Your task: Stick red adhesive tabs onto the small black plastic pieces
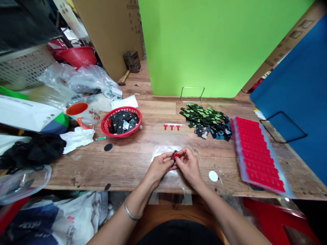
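Near the table's front edge, my left hand (162, 166) is closed on a small black flat piece (173, 160). My right hand (187, 165) pinches a small red piece (175, 156) against it; the fingers partly hide both. Beyond my hands, a few red T-shaped pieces (172, 127) lie on a clear strip. A pile of black and green flat pieces (204, 117) is spread behind and to the right. At the right, a clear sheet (238, 160) bears rows of red pieces (258, 153). A red basket (104, 127) at the left holds black pieces (125, 122).
An orange and white mug (88, 117), crumpled tissue (76, 139), black cloth (33, 149) and plastic bags (89, 80) crowd the left. A green board (204, 47) stands at the back, a blue board (298, 88) at the right. A white disc (213, 176) lies beside my right forearm.
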`<state>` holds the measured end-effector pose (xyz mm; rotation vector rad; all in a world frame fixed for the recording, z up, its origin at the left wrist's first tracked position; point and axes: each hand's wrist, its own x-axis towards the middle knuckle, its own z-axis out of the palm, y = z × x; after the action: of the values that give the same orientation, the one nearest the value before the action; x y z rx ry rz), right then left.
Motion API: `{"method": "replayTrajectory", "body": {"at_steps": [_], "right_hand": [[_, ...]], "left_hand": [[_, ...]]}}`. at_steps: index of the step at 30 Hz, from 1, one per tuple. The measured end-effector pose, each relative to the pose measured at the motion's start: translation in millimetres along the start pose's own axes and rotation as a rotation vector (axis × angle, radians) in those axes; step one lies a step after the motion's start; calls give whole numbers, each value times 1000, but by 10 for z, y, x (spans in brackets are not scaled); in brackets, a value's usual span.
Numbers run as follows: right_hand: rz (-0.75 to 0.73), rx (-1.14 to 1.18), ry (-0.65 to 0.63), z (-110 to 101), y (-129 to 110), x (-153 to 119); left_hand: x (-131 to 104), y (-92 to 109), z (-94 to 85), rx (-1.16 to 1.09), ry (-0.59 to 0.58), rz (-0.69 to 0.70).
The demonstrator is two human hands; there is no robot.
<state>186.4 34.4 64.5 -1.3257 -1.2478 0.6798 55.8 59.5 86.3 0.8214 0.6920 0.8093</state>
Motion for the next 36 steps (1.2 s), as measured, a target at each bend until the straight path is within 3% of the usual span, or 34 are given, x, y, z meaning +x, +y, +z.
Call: {"method": "replayTrajectory", "body": {"at_steps": [5,12,19,31,36], "right_hand": [[-18,-27,10,1,-23,-17],[-152,-160,50,-46,-173,-81],[-219,-224,120,-81,-232,-29],[-142,-217,119,-62,-269,-52],[-4,9,152,-92,-347,-24]], "left_hand": [[19,-33,31,22,65,42],[8,-116,57,88,105,112],[-44,-95,85,89,136,93],[-95,-85,94,98,105,119],[-134,-56,88,108,84,159]]}}
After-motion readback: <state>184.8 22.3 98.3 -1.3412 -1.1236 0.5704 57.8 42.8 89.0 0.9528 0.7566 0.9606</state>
